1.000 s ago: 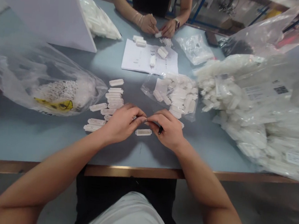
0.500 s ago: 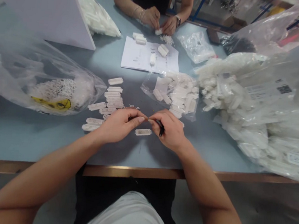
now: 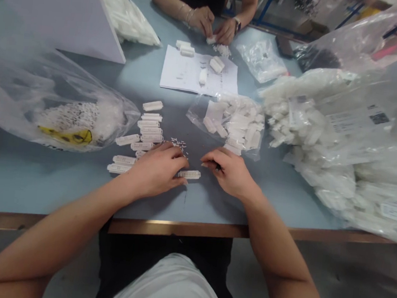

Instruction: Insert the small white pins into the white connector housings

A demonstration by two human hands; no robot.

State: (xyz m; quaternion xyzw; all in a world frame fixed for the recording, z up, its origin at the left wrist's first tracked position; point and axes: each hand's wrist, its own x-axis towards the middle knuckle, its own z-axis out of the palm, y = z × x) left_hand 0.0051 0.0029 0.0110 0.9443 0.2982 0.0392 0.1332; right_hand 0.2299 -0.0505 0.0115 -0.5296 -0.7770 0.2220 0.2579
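I saw the white connector (image 3: 189, 174) flat on the desk (image 3: 41, 180). My left hand (image 3: 156, 169) lay just left of it, fingers curled at its end; gripping or not, I couldn't tell. My right hand (image 3: 233, 175) sat just right of it, fingers pinched on a small black tool (image 3: 218, 167). Loose pins (image 3: 180, 143) lay just beyond.

I count one lone housing (image 3: 189, 174), roughly ten laid-out housings (image 3: 147, 130) just beside it, one dark tool (image 3: 217, 167), one paper sheet (image 3: 177, 74) and one white board (image 3: 57, 9).
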